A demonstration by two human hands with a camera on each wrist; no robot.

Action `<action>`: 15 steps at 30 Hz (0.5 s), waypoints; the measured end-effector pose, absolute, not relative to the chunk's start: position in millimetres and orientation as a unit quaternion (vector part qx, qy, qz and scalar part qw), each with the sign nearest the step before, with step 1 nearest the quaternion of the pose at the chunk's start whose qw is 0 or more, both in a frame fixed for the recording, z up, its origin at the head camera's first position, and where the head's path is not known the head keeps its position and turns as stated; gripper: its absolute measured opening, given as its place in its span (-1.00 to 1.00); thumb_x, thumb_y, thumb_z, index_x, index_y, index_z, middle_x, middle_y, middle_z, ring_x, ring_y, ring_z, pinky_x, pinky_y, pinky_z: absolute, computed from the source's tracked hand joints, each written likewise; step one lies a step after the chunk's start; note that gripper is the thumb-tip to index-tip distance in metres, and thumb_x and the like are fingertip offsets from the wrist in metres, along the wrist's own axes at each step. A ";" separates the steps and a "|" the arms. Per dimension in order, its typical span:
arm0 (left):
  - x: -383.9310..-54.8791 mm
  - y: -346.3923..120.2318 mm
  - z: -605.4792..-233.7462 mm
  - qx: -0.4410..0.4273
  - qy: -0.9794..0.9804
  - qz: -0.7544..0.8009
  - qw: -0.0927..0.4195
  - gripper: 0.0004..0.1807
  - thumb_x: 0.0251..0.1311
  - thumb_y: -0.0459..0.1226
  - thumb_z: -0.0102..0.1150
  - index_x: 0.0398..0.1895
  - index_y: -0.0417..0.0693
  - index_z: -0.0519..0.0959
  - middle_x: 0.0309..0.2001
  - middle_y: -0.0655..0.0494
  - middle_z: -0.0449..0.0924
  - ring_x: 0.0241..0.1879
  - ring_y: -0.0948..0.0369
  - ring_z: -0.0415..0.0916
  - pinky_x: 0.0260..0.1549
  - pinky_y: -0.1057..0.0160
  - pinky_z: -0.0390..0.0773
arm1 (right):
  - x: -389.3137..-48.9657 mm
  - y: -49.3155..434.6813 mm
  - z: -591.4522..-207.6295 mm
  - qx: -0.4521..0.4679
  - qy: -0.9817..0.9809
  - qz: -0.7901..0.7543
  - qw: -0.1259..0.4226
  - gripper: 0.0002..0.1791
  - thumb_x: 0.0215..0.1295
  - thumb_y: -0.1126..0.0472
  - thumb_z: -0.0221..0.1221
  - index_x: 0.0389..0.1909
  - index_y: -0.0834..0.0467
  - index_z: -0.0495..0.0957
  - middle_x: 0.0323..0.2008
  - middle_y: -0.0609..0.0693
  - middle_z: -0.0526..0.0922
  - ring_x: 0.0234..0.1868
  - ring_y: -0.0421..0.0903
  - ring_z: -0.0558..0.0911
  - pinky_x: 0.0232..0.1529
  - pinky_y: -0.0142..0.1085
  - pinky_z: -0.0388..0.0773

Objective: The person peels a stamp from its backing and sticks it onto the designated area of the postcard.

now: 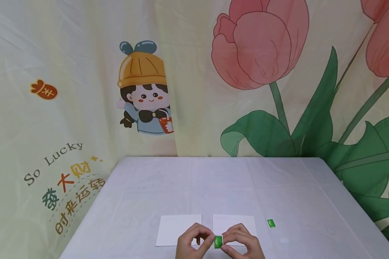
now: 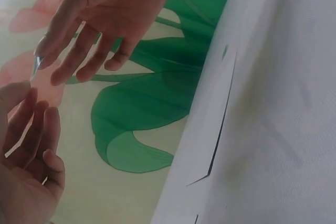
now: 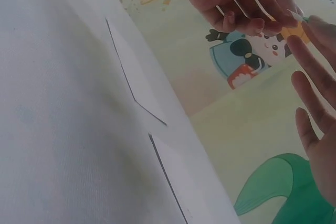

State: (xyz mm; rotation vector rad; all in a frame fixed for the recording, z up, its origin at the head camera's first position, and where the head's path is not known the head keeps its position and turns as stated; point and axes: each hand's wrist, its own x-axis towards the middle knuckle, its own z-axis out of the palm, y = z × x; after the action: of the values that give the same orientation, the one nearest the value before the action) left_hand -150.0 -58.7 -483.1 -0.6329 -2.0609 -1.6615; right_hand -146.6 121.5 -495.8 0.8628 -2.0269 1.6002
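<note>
A small green piece (image 1: 218,242) is held at the bottom centre of the head view, between the left hand (image 1: 188,242) and the right hand (image 1: 248,241). It appears to be pinched at its left edge by the left thumb and a finger, and at its right edge by those of the right hand. The grip is probably confined to the edges so that the printed face is left uncovered and so small a thing can be steadied from both sides. The other right fingers are spread apart in the wrist views, presumably so that they are out of the way; the other left fingers are loosely bent.

Two white sheets, a left sheet (image 1: 171,226) and a right sheet (image 1: 235,222), are laid side by side with a gap on the surface (image 1: 181,183), likely so that both can be easily reached. A second green piece (image 1: 271,223) is set apart to the right of the right sheet.

The near parts of both sheets are partly covered by the hands, which are cut off by the bottom edge of the head view. In both wrist views the held piece is seen almost edge-on, so its face cannot be read; whether it is made of one layer or more cannot be told.
</note>
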 end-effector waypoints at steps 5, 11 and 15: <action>-151.0 -62.1 -483.2 -0.224 -0.739 -0.603 0.198 -0.85 0.05 -0.35 0.30 -0.47 0.13 0.58 -0.49 0.30 0.53 -0.53 0.37 0.45 -0.64 0.40 0.39 | -146.4 120.0 -493.4 0.310 -0.724 0.584 0.198 -0.74 -0.01 0.46 0.31 -0.32 0.07 0.64 -0.35 -0.08 0.65 -0.25 -0.17 0.48 -0.25 -0.32 0.45; -154.6 -64.0 -481.1 -0.229 -0.735 -0.600 0.216 -0.83 0.02 -0.41 0.30 -0.48 0.08 0.59 -0.50 0.25 0.54 -0.53 0.35 0.45 -0.64 0.41 0.37 | -150.5 116.9 -493.4 0.308 -0.713 0.602 0.188 -0.75 0.01 0.44 0.30 -0.31 0.08 0.63 -0.31 -0.05 0.61 -0.23 -0.15 0.50 -0.24 -0.30 0.47; -155.9 -65.2 -467.9 -0.215 -0.747 -0.593 0.208 -0.85 0.01 -0.41 0.31 -0.50 0.05 0.60 -0.49 0.24 0.54 -0.52 0.33 0.45 -0.63 0.34 0.38 | -154.4 111.6 -494.9 0.273 -0.726 0.602 0.190 -0.79 0.02 0.41 0.31 -0.36 0.04 0.62 -0.35 -0.10 0.63 -0.25 -0.17 0.51 -0.23 -0.31 0.47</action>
State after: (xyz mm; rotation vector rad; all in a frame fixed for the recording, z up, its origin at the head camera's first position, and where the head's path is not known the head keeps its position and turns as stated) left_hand -155.9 -65.2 -467.9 -0.5992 -2.0797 -1.6508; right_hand -154.4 111.6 -494.9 0.7658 -2.0412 1.6902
